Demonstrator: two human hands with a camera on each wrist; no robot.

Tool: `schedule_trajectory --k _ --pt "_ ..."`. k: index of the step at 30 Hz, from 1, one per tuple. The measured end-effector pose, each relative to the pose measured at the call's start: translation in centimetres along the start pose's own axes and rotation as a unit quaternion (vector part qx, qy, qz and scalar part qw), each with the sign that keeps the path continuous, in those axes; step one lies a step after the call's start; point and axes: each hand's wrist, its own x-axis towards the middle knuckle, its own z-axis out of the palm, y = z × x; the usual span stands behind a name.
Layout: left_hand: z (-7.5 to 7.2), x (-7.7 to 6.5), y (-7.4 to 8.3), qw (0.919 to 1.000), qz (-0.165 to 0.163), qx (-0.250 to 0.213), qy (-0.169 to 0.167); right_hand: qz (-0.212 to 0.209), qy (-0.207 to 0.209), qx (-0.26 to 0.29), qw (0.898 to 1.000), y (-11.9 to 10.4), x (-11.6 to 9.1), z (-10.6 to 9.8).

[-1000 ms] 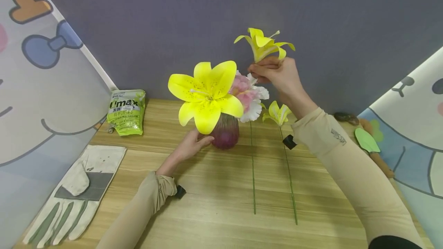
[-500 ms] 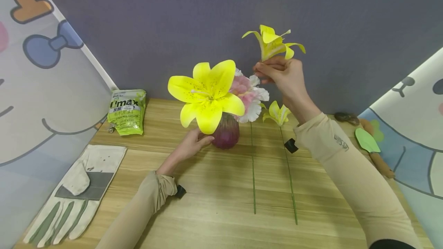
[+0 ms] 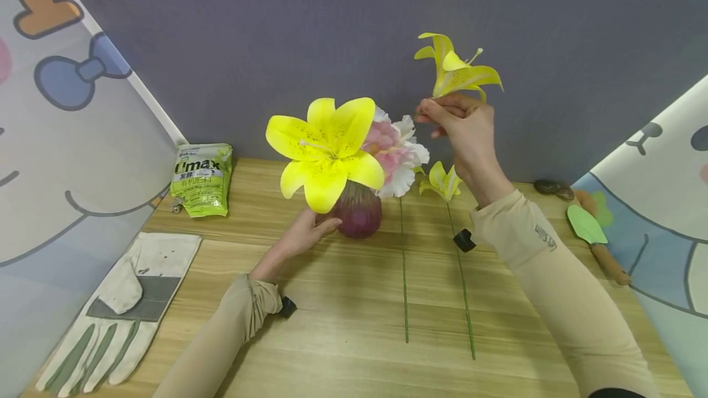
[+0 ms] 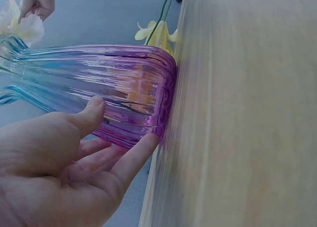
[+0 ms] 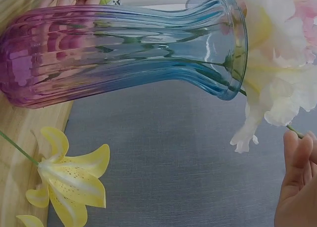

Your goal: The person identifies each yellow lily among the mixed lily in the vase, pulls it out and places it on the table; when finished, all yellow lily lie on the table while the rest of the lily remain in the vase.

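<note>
A ribbed glass vase (image 5: 124, 54), purple at its base and blue toward the mouth, stands on the wooden table. My left hand (image 3: 303, 235) holds it low down, thumb and fingers against the purple glass (image 4: 133, 98). Out of its mouth come a large yellow lily (image 3: 326, 152) and pink-and-white flowers (image 3: 395, 152). Above and right of these, my right hand (image 3: 467, 131) pinches the green stem of another yellow lily (image 3: 459, 72) just under the bloom. White petals partly hide that stem in the right wrist view, so I cannot tell where its lower end is.
Yellow lilies (image 3: 442, 182) with long green stems lie on the table (image 3: 343, 336) right of the vase. A green fertilizer bag (image 3: 201, 180) and a work glove (image 3: 124, 306) are at left. At right lie a green-bladed trowel (image 3: 587, 225) and a dark stone (image 3: 553, 189). A grey wall stands behind.
My right hand has moved rightward with its lily, and the bloom now leans more to the right. The left hand stays at the vase.
</note>
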Motion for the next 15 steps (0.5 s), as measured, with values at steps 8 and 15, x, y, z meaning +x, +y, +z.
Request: schedule_trajectory --k 8,15 --pt "0.08 0.24 -0.16 0.9985 0.029 -0.044 -0.013 -0.061 0.037 0.04 0.997 0.04 -0.48 -0.4" --pt "0.06 0.11 0.01 0.9998 0.002 -0.017 -0.006 -0.077 0.07 0.113 0.988 0.22 -0.44 -0.46"
